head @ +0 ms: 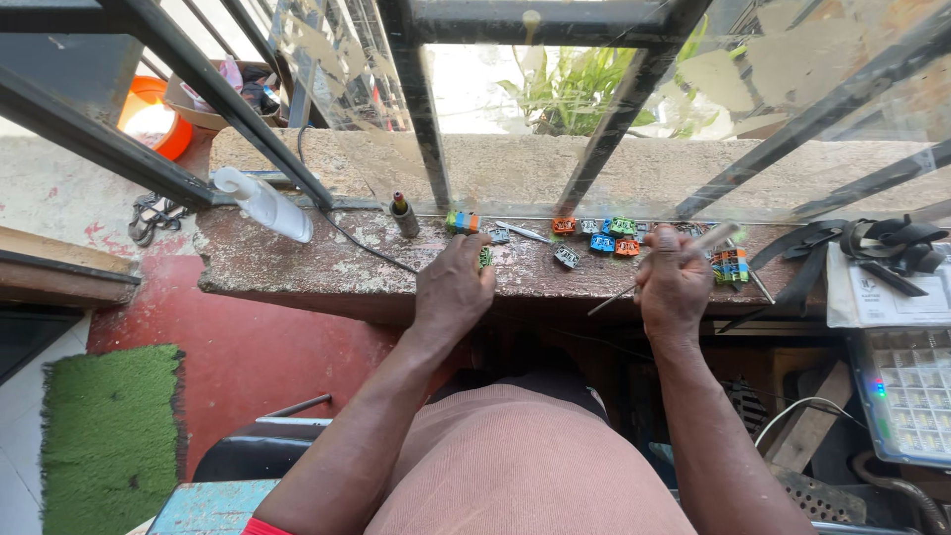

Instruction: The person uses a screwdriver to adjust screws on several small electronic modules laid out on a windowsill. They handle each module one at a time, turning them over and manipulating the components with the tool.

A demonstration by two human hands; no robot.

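Note:
My left hand (454, 289) rests on the worn window ledge (297, 263) and pinches a small green part (484, 258) between its fingertips. My right hand (674, 282) is closed around a thin rod-like tool (662, 269) that slants from lower left to upper right. Several small coloured parts (606, 236), orange, blue and green, lie in a row on the ledge between and beyond the hands. A striped multicoloured block (730, 265) sits just right of my right hand. Another small multicoloured piece (462, 222) lies above my left hand.
A white plastic bottle (264, 204) lies on the ledge at left, beside a small upright bottle (403, 215) and a black cable (367, 248). Black metal window bars (426, 109) rise behind. Black straps (872, 243), a white booklet (887, 297) and a compartment tray (906, 396) sit at right. A green mat (109, 436) lies lower left.

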